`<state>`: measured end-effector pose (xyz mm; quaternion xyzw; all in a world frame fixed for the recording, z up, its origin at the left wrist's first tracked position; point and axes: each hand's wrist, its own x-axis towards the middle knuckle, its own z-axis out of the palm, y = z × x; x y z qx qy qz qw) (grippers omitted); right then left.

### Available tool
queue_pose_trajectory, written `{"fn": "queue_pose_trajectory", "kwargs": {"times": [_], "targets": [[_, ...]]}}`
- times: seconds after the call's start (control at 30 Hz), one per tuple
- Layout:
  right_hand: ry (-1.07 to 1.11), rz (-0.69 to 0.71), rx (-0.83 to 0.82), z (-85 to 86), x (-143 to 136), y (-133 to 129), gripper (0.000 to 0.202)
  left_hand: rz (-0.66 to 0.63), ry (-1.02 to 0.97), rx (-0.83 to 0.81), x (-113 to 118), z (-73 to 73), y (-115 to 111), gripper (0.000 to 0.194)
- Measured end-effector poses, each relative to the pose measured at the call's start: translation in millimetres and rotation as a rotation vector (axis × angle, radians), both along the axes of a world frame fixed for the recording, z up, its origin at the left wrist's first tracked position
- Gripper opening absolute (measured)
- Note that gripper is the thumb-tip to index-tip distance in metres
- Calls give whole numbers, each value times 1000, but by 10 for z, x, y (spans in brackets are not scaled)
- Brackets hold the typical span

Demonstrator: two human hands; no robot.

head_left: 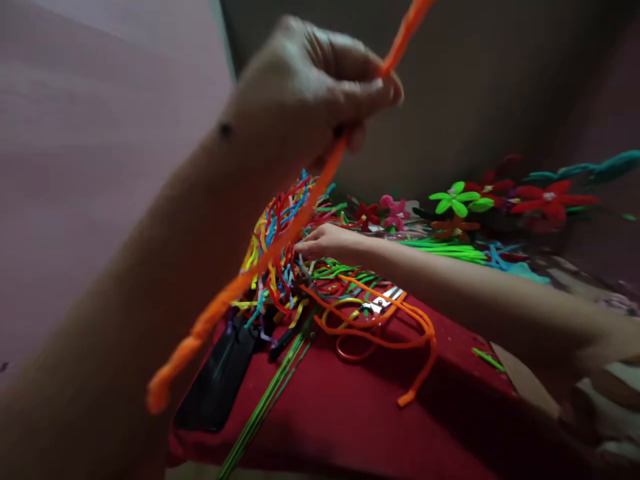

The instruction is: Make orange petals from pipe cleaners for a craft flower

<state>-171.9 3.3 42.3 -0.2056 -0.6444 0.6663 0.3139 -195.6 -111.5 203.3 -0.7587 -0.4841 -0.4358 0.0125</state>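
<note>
My left hand (pixel 350 83) is raised close to the camera, with thumb and fingers pinched round a long orange fuzzy stem (pixel 200 327). The stem slants from the top edge down to the lower left, and its lower part is thicker and twisted. Farther off, my right hand (pixel 325 241) reaches in from the right to a heap of multicoloured fuzzy stems (pixel 273 247). Its fingers are closed at the heap's right side, and what is between the fingertips is hidden. Loose orange stems (pixel 425 320) lie below that forearm, over scissors (pixel 383 301).
A red-covered table (pixel 320 413) carries a black phone-like slab (pixel 217 380), thin green stems (pixel 270 397) and a red ring handle (pixel 355 350). Fuzzy flowers, one bright green (pixel 454 199) and one red (pixel 549 199), stand behind at the right. A pale wall (pixel 100 133) rises at left.
</note>
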Motion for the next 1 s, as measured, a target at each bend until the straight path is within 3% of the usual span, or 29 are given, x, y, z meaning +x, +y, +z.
{"fn": "queue_pose_trajectory", "kwargs": {"times": [0.07,0.13,0.27,0.37,0.43,0.5,0.63,0.77,0.9,1.0], "targets": [[-120,43,51,8,468,53,10,-92,-16,-83,183,-194,145,23],[-192,-11,42,-4,957,88,11,-106,9,-219,389,-421,297,20],[-8,-389,-146,-53,1788,102,15,-216,240,-282,671,-924,621,18],[158,-568,-168,-113,2129,46,22,-196,300,-391,672,-1241,853,23],[180,-640,-162,-165,2214,-15,23,-118,299,-507,581,-1369,947,29],[170,-699,-175,-220,2227,-73,23,56,192,-520,457,-1425,958,29],[235,-687,-228,-311,2211,-110,26,176,115,-611,346,-1457,764,23],[361,-557,-357,-367,2245,-66,29,119,260,-722,577,-1634,588,28],[444,-504,-435,-407,2266,-63,29,269,396,-643,813,-1851,631,26],[484,-445,-423,-440,2249,-103,24,383,424,-547,861,-1856,671,29]]}}
